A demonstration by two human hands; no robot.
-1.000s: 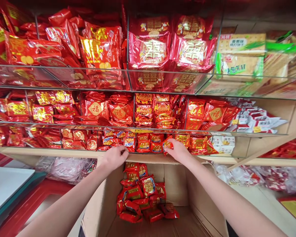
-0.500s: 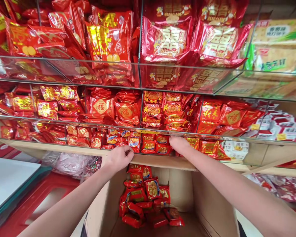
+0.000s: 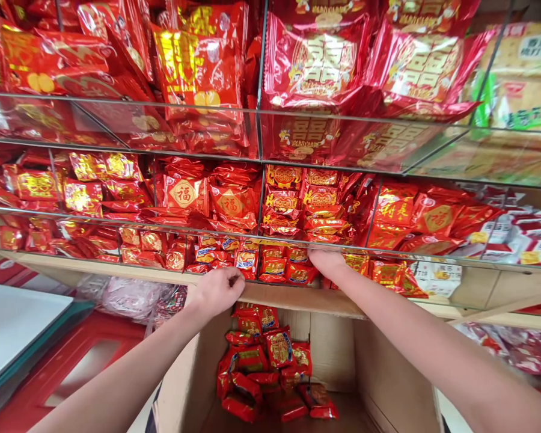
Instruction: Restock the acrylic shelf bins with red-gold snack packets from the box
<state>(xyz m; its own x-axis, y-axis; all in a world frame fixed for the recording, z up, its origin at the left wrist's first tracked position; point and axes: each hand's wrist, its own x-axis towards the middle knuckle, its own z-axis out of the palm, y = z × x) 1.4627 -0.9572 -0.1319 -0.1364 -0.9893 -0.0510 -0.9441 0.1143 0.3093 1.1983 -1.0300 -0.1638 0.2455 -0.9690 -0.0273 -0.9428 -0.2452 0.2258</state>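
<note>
My left hand (image 3: 219, 290) rests at the wooden lip of the lowest shelf row, above the left corner of an open cardboard box (image 3: 297, 296). Its fingers are curled together, and whatever they hold, if anything, is hidden. My right hand (image 3: 327, 260) reaches into the lowest row, beside small red packets (image 3: 273, 266); its fingers are hidden behind the clear shelf front and packets. Inside the box, several red packets (image 3: 279, 347) lie in a loose heap toward the left and back.
Red packets with gold prints (image 3: 184, 192) fill the middle row, and larger red bags (image 3: 318, 63) the top row. Clear panels (image 3: 162, 129) front the shelves. A red crate (image 3: 79, 355) and white lid (image 3: 20, 325) stand left.
The view has shifted slightly, so the shelves on the right appear a little larger and farther right. My right hand is slightly deeper among the packets; my left hand has hardly moved.
</note>
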